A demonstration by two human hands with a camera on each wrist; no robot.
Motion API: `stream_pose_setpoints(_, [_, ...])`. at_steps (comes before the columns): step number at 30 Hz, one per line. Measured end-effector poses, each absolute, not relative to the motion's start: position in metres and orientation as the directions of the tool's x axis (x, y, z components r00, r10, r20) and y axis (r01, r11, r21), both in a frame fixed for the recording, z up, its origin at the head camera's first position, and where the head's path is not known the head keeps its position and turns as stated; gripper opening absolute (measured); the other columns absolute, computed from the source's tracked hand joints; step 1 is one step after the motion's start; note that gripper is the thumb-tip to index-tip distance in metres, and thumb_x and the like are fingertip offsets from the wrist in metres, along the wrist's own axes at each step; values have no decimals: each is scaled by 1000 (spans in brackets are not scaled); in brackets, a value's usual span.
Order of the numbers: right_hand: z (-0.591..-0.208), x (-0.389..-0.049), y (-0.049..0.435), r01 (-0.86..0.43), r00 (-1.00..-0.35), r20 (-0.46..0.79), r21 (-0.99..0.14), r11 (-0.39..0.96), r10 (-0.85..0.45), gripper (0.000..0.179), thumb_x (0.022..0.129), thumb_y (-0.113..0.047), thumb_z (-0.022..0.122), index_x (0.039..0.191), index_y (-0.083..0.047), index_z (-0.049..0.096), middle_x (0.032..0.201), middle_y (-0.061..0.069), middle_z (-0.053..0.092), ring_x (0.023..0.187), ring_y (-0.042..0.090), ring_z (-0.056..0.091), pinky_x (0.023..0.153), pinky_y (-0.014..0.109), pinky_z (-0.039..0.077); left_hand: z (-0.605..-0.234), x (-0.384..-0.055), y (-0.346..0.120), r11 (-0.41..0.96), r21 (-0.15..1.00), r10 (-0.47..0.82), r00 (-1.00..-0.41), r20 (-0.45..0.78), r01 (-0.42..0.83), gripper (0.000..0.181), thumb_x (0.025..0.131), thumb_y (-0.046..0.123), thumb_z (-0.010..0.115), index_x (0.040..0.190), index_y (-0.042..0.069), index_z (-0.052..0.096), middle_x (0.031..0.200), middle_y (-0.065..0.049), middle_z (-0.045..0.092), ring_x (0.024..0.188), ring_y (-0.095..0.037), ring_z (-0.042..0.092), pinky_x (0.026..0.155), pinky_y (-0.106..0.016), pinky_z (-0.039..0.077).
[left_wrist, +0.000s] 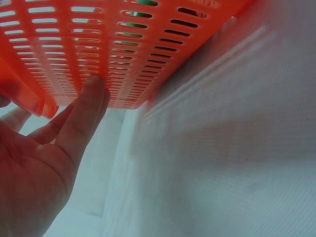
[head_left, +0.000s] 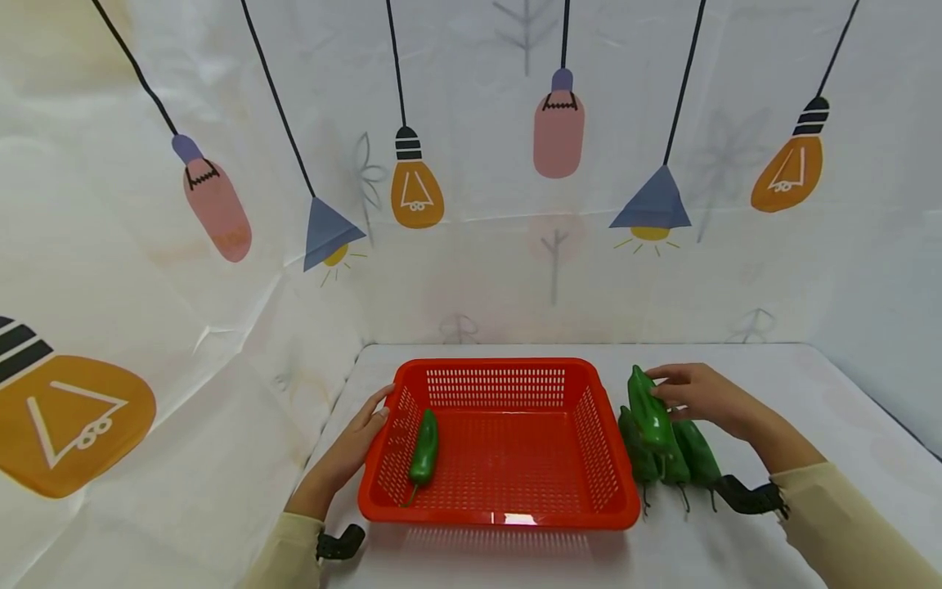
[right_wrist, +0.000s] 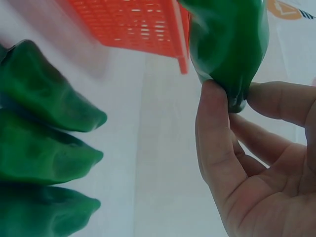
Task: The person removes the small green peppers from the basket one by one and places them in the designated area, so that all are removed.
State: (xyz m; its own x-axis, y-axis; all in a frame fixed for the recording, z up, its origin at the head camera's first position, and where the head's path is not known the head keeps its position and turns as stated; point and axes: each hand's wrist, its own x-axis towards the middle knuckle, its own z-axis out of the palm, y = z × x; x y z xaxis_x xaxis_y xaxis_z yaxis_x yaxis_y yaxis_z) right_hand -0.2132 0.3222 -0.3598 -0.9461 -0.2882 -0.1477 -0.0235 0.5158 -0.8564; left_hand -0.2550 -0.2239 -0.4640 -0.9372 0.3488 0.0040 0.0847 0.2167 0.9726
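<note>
In the head view my right hand (head_left: 695,397) holds a green pepper (head_left: 649,409) up over the table. The right wrist view shows its thumb and fingers (right_wrist: 215,118) pinching the narrow tip of that pepper (right_wrist: 229,44). Three more green peppers (head_left: 695,454) lie side by side below it, beside the red basket (head_left: 500,520). One green pepper (head_left: 424,450) rests inside the basket near its left wall. My left hand (head_left: 349,446) is at the basket's left rim, with fairly straight fingers (left_wrist: 81,118) against the slotted outer wall (left_wrist: 143,59).
The basket stands on a white-covered table (head_left: 765,384). A pale backdrop (head_left: 471,278) printed with hanging lamps rises behind and at the left. Dark wrist straps (head_left: 751,495) stick out below the sleeves.
</note>
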Motion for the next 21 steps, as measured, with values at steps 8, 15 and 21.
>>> stream_pose_setpoints(8, [-366,-209,329,-14,-949,-152,-855,519,-276,54,105,-14,54,143,20,37,124,24,63,107,31,64,86,47,56,-464,-254,-224,227,971,347,-938,-2,81,54,111,39,39,161,26,24,156,-18,38,123,-31,57,98,-43,50])
stream_pose_setpoints(15, [-371,-209,336,-10,-954,-152,-843,537,-257,51,106,-13,53,142,21,38,123,25,63,107,33,65,86,47,56,-466,-255,-225,224,971,351,-936,1,86,54,111,39,39,161,27,24,157,-18,37,125,-32,56,98,-43,50])
stream_pose_setpoints(21, [-375,-210,345,4,-961,-160,-825,565,-226,51,107,-14,52,142,20,38,123,26,63,107,33,65,85,47,57,-467,-257,-225,207,974,362,-932,13,94,54,111,39,39,161,26,23,157,-18,36,125,-33,55,97,-41,50])
